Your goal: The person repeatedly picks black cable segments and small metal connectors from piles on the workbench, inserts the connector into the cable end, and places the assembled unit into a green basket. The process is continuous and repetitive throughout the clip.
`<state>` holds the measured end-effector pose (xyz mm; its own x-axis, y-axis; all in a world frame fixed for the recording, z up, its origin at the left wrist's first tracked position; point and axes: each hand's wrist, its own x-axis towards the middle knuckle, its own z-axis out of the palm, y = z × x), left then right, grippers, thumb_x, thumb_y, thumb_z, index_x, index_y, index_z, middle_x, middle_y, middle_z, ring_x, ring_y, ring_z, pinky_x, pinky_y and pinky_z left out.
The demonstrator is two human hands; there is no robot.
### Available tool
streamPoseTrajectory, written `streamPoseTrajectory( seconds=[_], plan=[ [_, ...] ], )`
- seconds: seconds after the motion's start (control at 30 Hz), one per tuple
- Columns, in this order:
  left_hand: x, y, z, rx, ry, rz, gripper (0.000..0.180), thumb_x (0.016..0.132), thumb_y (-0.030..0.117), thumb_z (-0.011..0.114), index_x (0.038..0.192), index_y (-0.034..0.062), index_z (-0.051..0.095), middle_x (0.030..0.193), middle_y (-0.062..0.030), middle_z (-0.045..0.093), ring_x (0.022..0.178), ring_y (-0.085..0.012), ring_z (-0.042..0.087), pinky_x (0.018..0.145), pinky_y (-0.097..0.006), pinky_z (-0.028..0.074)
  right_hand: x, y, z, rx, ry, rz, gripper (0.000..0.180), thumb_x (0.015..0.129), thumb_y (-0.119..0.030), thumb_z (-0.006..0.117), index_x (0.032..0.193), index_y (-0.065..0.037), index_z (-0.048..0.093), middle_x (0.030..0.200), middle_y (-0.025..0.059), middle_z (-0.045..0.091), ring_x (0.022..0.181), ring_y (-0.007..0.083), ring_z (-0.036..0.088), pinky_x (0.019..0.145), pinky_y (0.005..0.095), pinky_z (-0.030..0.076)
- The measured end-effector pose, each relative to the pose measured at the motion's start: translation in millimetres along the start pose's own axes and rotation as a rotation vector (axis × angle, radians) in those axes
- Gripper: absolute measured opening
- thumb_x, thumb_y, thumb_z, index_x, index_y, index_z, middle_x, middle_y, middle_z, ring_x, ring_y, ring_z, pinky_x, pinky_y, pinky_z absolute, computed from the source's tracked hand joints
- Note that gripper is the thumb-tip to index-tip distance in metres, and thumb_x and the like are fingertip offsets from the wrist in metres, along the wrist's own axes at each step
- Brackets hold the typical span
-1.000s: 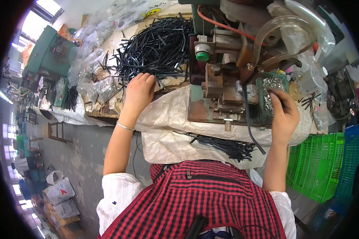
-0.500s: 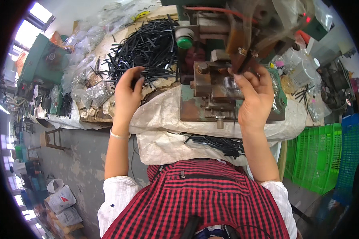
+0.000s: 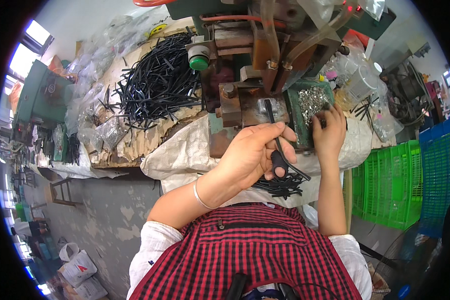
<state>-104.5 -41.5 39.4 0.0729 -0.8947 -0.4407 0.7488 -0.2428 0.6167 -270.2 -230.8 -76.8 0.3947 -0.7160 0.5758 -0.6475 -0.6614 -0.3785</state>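
Observation:
My left hand [image 3: 252, 152] is in front of the machine, closed around a thin black strip [image 3: 281, 142]. The strip's upper end reaches over a small shiny metal block [image 3: 270, 107] on the machine's bed; its lower end hangs past my fingers. A dark cylindrical cover [image 3: 279, 162] shows at one of the lower fingers of this hand. To the right, my right hand [image 3: 330, 130] dips its curled fingers into a green tray [image 3: 294, 112] of small metal pieces [image 3: 311, 102]. Those fingertips are dark and blurred, so whether they grip a piece does not show.
A rusty green press [image 3: 230, 102] with two hoses stands ahead. A large heap of black strips [image 3: 157, 82] lies to its left, beside clear bags of small parts [image 3: 110, 132]. More black strips [image 3: 280, 187] lie near my lap. Green plastic crates [image 3: 385, 185] stand at right.
My left hand has moved from beside the strip heap to the machine's front and now holds a strip. My right hand has left the machine's bed for the metal pieces. The view has shifted.

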Motion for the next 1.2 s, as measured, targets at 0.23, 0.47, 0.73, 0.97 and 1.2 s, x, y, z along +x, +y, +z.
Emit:
streamPoseTrajectory(
  seconds=[0.23,0.47,0.73,0.97,1.2],
  plan=[
    [0.4,-9.0,-1.7,0.011,-0.007,0.037,0.033,0.108,0.035,0.051,0.107,0.0048,0.064,0.074,-0.0068,0.069,0.047,-0.0156,0.056,0.041,-0.027,0.042,16.3,15.7,14.7,0.283,-0.035,0.184,0.013,0.091,-0.016,0.072,0.096,-0.003,0.073,0.094,0.0126,0.074,0.088,0.0272,0.070,0.082,0.0375,0.053],
    [-14.3,-13.0,-34.0,0.238,-0.176,0.093,0.032,0.108,0.029,0.054,0.107,-0.0004,0.064,0.081,-0.0122,0.074,0.057,-0.0183,0.067,0.047,-0.027,0.048,10.1,23.3,28.3,0.356,-0.033,0.256,0.013,0.095,-0.011,0.068,0.105,-0.002,0.069,0.092,0.0049,0.073,0.082,0.0140,0.067,0.077,0.0298,0.053],
    [22.4,4.5,-144.1,0.966,0.833,1.119,0.049,0.087,0.011,0.078,0.130,-0.0014,0.058,0.122,-0.0179,0.066,0.112,-0.0259,0.063,0.096,-0.037,0.050,11.5,-19.3,14.3,0.737,-0.093,0.234,0.016,0.095,-0.003,0.067,0.110,0.001,0.073,0.100,0.0045,0.073,0.091,0.0109,0.066,0.086,0.0256,0.051],
    [54.3,59.5,-163.3,0.912,0.819,1.275,0.069,0.082,0.008,0.081,0.144,0.0031,0.052,0.143,-0.0180,0.053,0.125,-0.0304,0.057,0.097,-0.038,0.054,14.8,-27.6,12.0,0.710,-0.131,0.298,0.016,0.097,-0.005,0.068,0.112,0.002,0.072,0.104,0.0067,0.074,0.097,0.0126,0.067,0.090,0.0267,0.051],
    [-47.4,98.3,-235.4,1.817,1.372,1.140,0.020,0.083,0.012,0.077,0.102,0.0104,0.075,0.104,-0.0079,0.066,0.102,-0.0298,0.062,0.086,-0.043,0.052,-45.8,42.1,-36.1,0.569,0.114,0.343,0.014,0.099,-0.002,0.066,0.111,0.003,0.071,0.109,0.0059,0.072,0.099,0.0133,0.065,0.092,0.0276,0.050]
  ],
)
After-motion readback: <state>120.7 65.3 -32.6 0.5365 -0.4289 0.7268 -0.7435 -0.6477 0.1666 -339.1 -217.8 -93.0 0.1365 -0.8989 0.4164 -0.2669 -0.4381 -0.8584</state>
